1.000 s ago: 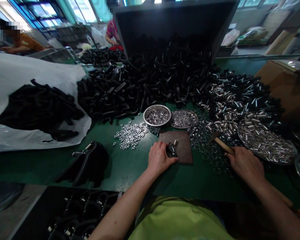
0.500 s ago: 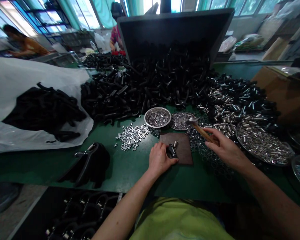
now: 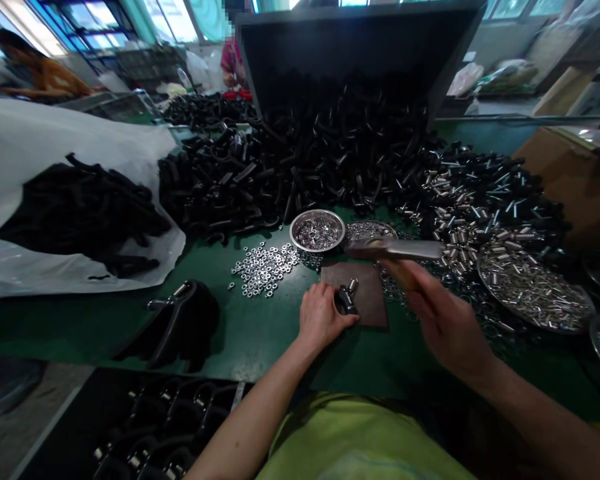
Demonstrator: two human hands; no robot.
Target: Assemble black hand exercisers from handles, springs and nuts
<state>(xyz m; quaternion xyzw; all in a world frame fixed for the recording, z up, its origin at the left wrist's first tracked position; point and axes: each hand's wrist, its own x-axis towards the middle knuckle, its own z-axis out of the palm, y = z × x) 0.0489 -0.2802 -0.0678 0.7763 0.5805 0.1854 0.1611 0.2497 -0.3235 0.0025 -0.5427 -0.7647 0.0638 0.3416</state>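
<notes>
My right hand (image 3: 443, 320) is closed around the wooden handle of a hammer (image 3: 397, 249), whose metal head is raised above the right part of a brown pad (image 3: 373, 277). On that pad my left hand (image 3: 325, 312) grips a small black part (image 3: 347, 301), with its fingers hiding some of it. A silver spring (image 3: 353, 285) sticks up at the far end of the part. Left of the pad, small metal nuts (image 3: 263, 268) lie loose on the green table. Just beyond it stands a round metal bowl (image 3: 317, 231) of small metal pieces.
Black parts (image 3: 325, 160) are heaped before a tilted dark bin (image 3: 360, 53). A round tray (image 3: 535, 287) of metal pins lies at right, near a cardboard box (image 3: 575, 180). Stacked black pieces (image 3: 180, 327) and a white sack (image 3: 80, 133) are at left. Two people sit farther back.
My right hand has brought the hammer up nearer the camera, and its head now looks larger. My left hand keeps its hold on the black part. The view has shifted slightly.
</notes>
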